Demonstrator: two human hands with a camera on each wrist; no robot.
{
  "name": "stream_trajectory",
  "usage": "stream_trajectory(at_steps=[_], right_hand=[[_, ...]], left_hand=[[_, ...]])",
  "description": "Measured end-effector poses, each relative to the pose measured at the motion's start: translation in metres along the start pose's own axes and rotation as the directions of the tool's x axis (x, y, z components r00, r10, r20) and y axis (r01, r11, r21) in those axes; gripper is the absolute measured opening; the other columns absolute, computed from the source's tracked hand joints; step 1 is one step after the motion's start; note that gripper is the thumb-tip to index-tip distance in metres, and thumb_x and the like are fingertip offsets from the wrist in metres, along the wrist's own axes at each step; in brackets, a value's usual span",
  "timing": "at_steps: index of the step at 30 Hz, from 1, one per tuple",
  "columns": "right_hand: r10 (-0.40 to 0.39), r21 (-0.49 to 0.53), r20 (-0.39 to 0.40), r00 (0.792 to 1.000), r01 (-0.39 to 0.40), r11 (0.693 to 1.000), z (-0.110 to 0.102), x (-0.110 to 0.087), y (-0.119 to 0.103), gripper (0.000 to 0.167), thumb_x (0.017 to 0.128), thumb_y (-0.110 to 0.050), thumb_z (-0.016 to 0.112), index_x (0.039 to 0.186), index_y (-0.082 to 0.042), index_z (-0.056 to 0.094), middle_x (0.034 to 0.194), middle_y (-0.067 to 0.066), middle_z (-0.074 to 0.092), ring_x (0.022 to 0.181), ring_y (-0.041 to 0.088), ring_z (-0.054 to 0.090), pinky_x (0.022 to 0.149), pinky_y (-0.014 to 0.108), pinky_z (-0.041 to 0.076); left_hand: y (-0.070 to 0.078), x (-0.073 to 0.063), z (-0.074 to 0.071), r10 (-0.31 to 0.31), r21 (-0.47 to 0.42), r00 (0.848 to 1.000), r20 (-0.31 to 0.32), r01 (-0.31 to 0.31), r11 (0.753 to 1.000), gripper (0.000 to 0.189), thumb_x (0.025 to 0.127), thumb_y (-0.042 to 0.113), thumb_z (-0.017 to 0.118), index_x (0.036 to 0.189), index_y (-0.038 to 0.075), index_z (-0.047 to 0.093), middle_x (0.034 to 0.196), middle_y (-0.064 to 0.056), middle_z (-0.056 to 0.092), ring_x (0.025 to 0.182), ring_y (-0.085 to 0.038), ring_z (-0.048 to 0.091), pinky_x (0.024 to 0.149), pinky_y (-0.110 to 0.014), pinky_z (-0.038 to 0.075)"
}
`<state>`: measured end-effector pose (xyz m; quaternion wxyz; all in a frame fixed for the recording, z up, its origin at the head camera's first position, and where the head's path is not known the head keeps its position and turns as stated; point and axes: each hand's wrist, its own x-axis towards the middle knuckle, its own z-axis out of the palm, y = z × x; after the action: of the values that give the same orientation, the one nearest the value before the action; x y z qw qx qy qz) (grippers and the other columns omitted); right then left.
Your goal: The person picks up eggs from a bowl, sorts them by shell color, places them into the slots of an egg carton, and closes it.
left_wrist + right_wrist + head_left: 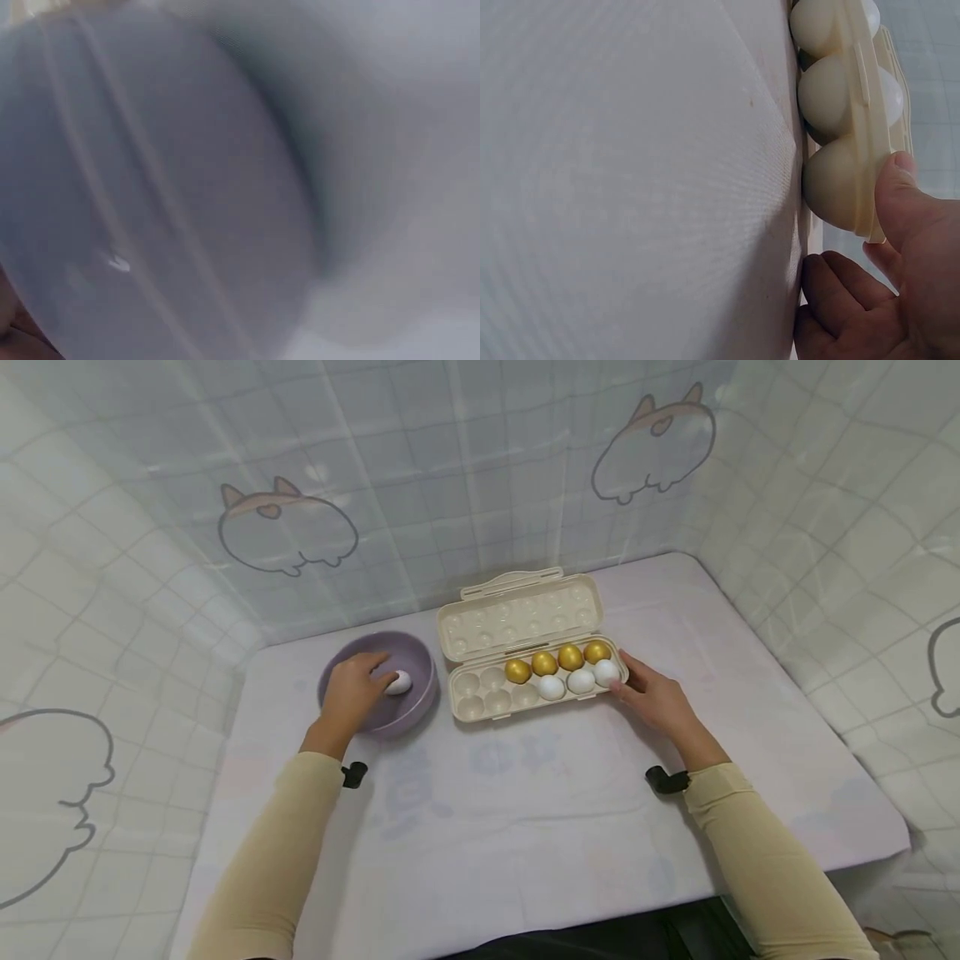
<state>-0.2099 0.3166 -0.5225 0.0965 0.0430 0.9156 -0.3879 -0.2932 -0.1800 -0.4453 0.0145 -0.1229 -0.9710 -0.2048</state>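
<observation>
At the left of the table, a purple bowl (pixel 422 706) holds a white egg (pixel 400 683). My left hand (pixel 352 692) reaches over the bowl's near-left rim, its thumb beside the egg and its index finger arched apart from the thumb. A cream egg carton (pixel 512 710) lies with its lid (pixel 517 618) raised. Several gold eggs (pixel 570 657) sit in its back row, three white eggs (pixel 581 682) in its front row. My right hand (pixel 656 695) grips the carton's right end; in the right wrist view its thumb (pixel 900 191) presses the rim.
A pale patterned cloth (pixel 487 835) covers the table. Tile-patterned curtains (pixel 450 485) hang behind and at both sides. In the blurred left wrist view, the bowl's outer wall (pixel 225 150) fills much of the picture. The carton's left-end cups (pixel 470 695) hold no eggs.
</observation>
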Motion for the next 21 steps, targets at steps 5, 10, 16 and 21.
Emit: stream_trajectory(at_steps=[5,10,16,21], right_hand=[[-0.009,-0.002,-0.001,1.000,0.009,1.000,0.000,0.000,0.002,0.081,0.103,-0.062,0.055,0.169,-0.031,0.019,0.168,0.014,0.037,0.158,0.049,0.028,0.126,0.067,0.025],[-0.011,0.002,-0.007,1.000,0.011,1.000,0.000,-0.001,0.001,0.081,0.103,-0.061,0.056,0.169,-0.030,0.021,0.167,0.015,0.038,0.157,0.050,0.029,0.125,0.067,0.026],[-0.013,0.002,-0.010,1.000,0.013,1.000,0.000,-0.001,0.001,0.080,0.103,-0.059,0.057,0.169,-0.030,0.021,0.167,0.016,0.039,0.157,0.049,0.029,0.125,0.067,0.026],[-0.008,-0.005,-0.006,1.000,0.008,1.000,-0.001,-0.001,-0.001,0.081,0.104,-0.059,0.056,0.169,-0.029,0.021,0.165,0.017,0.041,0.157,0.050,0.029,0.124,0.067,0.027]], left_hand=[[-0.017,-0.009,0.002,-0.035,0.016,0.998,0.048,0.035,0.999,0.049,0.098,0.023,0.075,0.140,0.001,0.065,0.139,-0.024,0.068,0.128,-0.044,0.064,0.108,-0.058,0.052],[-0.022,-0.009,0.011,-0.007,0.047,0.997,0.075,0.004,0.999,0.032,0.096,0.024,0.078,0.119,0.004,0.074,0.117,-0.019,0.076,0.109,-0.040,0.070,0.095,-0.055,0.055],[-0.017,-0.005,0.016,0.002,0.061,0.994,0.111,-0.009,0.998,0.033,0.094,0.021,0.080,0.122,0.003,0.076,0.116,-0.019,0.078,0.107,-0.038,0.071,0.093,-0.054,0.056],[-0.012,-0.001,0.017,-0.048,0.061,0.985,0.168,0.038,0.997,0.032,0.097,0.025,0.078,0.123,0.006,0.075,0.118,-0.017,0.077,0.108,-0.034,0.069,0.095,-0.053,0.054]])
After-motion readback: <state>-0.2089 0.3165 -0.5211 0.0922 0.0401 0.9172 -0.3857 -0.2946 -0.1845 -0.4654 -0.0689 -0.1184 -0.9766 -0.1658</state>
